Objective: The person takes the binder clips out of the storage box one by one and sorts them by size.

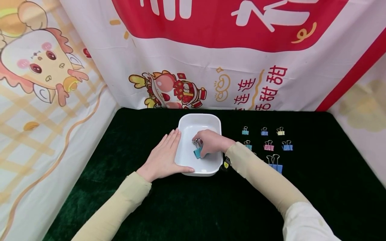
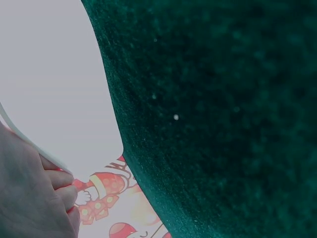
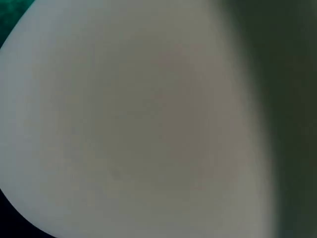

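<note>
In the head view, a white plastic tray [image 1: 200, 119] stands on the dark green cloth. My left hand [image 1: 164, 155] lies along its left side, fingers straight and thumb on the near rim. The left wrist view shows the same hand [image 2: 37, 193] against the tray's pale outer wall [image 2: 59, 79]. Inside the tray, my right hand [image 1: 212, 142] curls its fingers and thumb about a teal binder clip [image 1: 197, 153] with silver wire handles. Part of that clip is hidden by the fingers. A blurred pale surface fills most of the right wrist view.
Right of the tray, several binder clips stand in rows: a small yellow clip [image 1: 280, 132], a pink clip [image 1: 269, 147], a blue clip [image 1: 287, 147] and a larger blue clip [image 1: 276, 168]. My right forearm partly covers the nearer ones. A printed cloth backdrop [image 1: 187, 53] rises behind.
</note>
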Demonstrator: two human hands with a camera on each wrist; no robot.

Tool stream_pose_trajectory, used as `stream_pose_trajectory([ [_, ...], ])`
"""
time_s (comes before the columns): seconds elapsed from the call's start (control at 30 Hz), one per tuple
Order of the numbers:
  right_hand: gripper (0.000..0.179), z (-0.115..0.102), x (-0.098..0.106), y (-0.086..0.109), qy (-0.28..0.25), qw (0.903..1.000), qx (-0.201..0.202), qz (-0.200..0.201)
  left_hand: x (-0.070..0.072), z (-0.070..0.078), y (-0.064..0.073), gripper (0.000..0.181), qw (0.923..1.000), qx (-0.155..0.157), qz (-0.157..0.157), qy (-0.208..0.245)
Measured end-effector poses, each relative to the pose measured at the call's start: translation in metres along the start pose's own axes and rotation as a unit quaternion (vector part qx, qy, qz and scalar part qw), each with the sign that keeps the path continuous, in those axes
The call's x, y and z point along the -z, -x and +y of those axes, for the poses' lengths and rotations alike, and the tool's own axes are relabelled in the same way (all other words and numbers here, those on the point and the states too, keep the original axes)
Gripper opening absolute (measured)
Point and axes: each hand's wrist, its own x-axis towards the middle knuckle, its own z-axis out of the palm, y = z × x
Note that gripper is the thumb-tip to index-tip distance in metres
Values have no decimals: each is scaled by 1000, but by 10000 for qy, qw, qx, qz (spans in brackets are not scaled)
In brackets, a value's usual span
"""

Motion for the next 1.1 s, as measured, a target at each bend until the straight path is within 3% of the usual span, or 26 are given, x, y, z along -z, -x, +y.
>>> stream_pose_trajectory([
  [0.3,67,-1,-1,1,228,9996,-56,-142,0,1,-1,135,10000,9,-14,-48],
  [0.53,53,-2,-1,2,241,9996,-59,-168,-1,1,-1,135,10000,-6,11,-18],
  [1.1,57,-8,16,25,-958,9950,248,-126,-1,1,1,135,10000,-23,62,-15],
])
